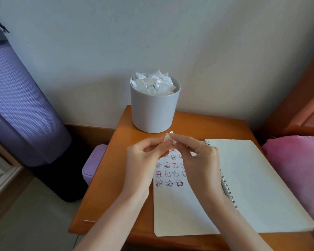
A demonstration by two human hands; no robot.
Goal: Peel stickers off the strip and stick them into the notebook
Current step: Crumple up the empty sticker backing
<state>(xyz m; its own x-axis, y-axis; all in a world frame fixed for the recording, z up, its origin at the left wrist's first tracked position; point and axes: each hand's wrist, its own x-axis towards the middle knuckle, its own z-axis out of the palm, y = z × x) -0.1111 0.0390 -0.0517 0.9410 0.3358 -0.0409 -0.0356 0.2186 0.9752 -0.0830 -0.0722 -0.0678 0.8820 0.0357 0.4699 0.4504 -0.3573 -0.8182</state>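
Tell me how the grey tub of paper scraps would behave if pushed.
The grey tub probably feels light: only crumpled white scraps show inside. Its flat base sits on the wooden table, so it would likely slide rather than tip. Scraps piled above the rim may spill.

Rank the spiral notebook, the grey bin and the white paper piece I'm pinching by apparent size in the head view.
1. spiral notebook
2. grey bin, though it stands farther back
3. white paper piece, clearly smallest
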